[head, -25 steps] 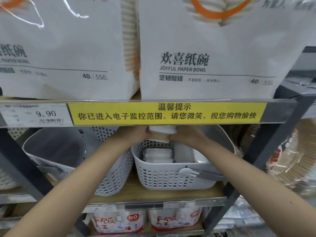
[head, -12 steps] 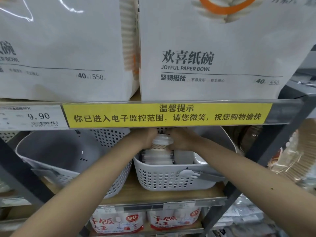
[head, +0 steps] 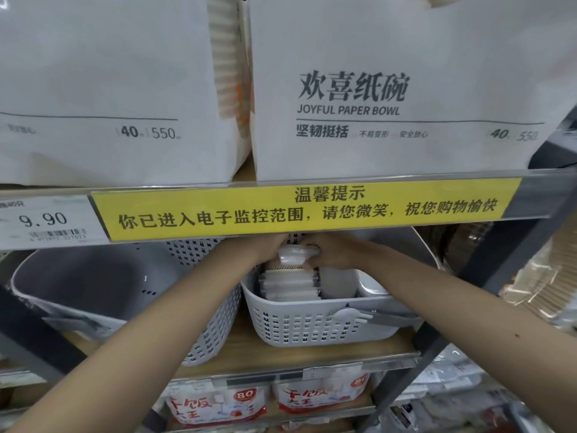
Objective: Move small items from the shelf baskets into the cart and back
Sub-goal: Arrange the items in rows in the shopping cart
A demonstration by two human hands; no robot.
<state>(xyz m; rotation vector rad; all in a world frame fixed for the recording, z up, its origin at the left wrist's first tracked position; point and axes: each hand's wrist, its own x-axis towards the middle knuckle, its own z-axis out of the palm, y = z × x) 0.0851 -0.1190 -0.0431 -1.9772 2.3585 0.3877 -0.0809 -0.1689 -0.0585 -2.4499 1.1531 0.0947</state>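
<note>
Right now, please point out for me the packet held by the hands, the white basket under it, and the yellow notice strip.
packet (head: 292, 259): head view, on its clear wrapped end between the hands.
white basket (head: 299, 326): head view, on its perforated front wall.
yellow notice strip (head: 306, 210): head view, on the middle of the printed line.

Store shelving with a dark metal frame (head: 487, 264) and wooden shelf board (head: 249, 348); yellow notice strip (head: 306, 209) and price tag (head: 43, 220) on the upper shelf edge; even light.

Empty basket (head: 93, 285) left; filled basket (head: 312, 323) right (same shelf)
</note>
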